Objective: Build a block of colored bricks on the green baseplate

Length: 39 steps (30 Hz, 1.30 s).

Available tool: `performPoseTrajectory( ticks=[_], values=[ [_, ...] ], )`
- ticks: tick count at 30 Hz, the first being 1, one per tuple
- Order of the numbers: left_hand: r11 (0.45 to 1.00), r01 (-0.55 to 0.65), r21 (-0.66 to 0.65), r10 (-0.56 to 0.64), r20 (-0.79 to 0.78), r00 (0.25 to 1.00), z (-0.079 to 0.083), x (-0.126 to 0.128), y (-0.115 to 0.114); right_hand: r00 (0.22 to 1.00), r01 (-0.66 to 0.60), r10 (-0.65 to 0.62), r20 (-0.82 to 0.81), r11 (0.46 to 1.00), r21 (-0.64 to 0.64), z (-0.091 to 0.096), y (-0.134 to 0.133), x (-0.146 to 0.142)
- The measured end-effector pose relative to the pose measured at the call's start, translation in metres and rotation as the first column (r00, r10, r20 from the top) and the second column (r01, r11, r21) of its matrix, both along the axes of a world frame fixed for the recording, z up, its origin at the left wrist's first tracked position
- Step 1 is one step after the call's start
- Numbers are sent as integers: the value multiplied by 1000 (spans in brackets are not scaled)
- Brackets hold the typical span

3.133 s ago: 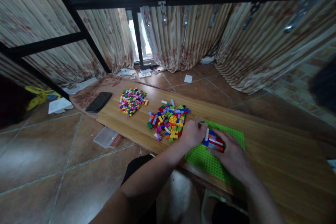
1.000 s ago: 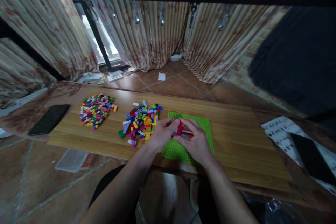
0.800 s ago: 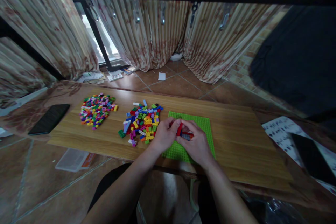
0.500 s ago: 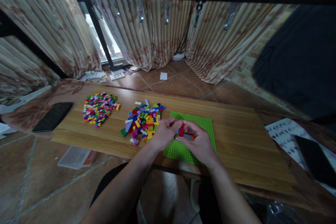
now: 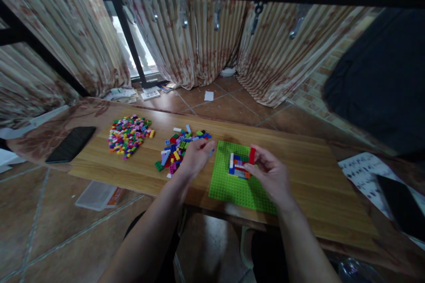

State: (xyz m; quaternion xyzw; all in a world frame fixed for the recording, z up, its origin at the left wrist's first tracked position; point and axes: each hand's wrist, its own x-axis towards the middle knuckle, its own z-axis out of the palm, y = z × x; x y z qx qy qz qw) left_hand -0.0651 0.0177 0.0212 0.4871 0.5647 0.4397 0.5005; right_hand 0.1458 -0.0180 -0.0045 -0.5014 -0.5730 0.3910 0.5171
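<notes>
The right hand (image 5: 273,174) pinched 1 red brick (image 5: 252,155), probably light, stiff, best gripped along its sides; left of it, the left hand (image 5: 197,155) curled, contents unclear.

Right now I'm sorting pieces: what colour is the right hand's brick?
The brick is red, clearest in the head view.

This looks like a room in a home. Long striped, flowered curtains (image 5: 209,44) hang around a bright window (image 5: 137,48), and brown tiles (image 5: 83,234) cover the floor. Loose papers (image 5: 121,93) lie near the curtains, and heaps of toy bricks (image 5: 129,135) sit on a wooden tabletop (image 5: 312,172) beside a flowered cloth (image 5: 88,108).
</notes>
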Motion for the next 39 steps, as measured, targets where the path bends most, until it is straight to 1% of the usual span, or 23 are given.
performPoseTrajectory(
  ticks=[1, 2, 3, 5, 7, 9, 11, 13, 16, 18, 24, 27, 30, 32, 34, 35, 37, 39],
  values=[
    [996, -44, 82, 58, -180, 982, 0, -8, 4, 999, 44, -44, 26, 999, 14, -1, 2, 4],
    [986, -56, 158, 108, -346, 932, 1, -16, 8, 996, 71, -72, 59, 997, 25, -3, 3, 8],
    [977, -64, 202, 156, -476, 865, 2, -23, 11, 992, 86, -88, 94, 996, 31, -5, 4, 10],
    [973, -81, 218, 207, -655, 727, 4, -36, 15, 984, 94, -98, 152, 995, 30, -10, 5, 12],
    [978, -96, 188, 207, -772, 600, 4, -43, 17, 977, 105, -108, 185, 994, 24, -13, 6, 11],
    [983, -93, 159, 184, -846, 501, 3, -46, 18, 970, 128, -130, 203, 991, 22, -14, 6, 9],
    [987, -80, 137, 159, -883, 442, 0, -46, 18, 968, 150, -152, 200, 988, 22, -14, 6, 8],
    [991, -65, 116, 132, -901, 414, -3, -45, 18, 967, 168, -168, 193, 986, 19, -13, 6, 8],
    [992, -72, 105, 126, -906, 404, -4, -44, 17, 964, 182, -181, 196, 983, 16, -12, 5, 8],
    [989, -88, 115, 141, -897, 418, -4, -47, 17, 962, 183, -182, 202, 983, 14, -11, 5, 9],
    [988, -115, 104, 149, -837, 526, 4, -58, 15, 963, 180, -179, 203, 984, 11, -16, 5, 12],
    [986, -112, 120, 162, -818, 552, 6, -65, 16, 961, 173, -170, 217, 985, 7, -17, 6, 13],
    [981, -139, 135, 191, -789, 583, 6, -82, 19, 958, 172, -170, 231, 985, 10, -18, 5, 13],
    [973, -181, 146, 227, -770, 597, 7, -100, 20, 956, 176, -173, 235, 984, 11, -19, 5, 14],
    [968, -214, 130, 235, -771, 592, 9, -120, 18, 954, 186, -181, 241, 982, 2, -20, 5, 15],
    [973, -210, 101, 208, -781, 589, 9, -129, 17, 953, 189, -182, 244, 982, -8, -20, 5, 15],
    [986, -169, 5, 104, -805, 584, 10, -144, 12, 950, 198, -184, 253, 980, -32, -20, 5, 14],
    [989, -123, -83, 4, -816, 578, 11, -151, 7, 949, 202, -183, 258, 978, -50, -18, 4, 12]
  ],
)
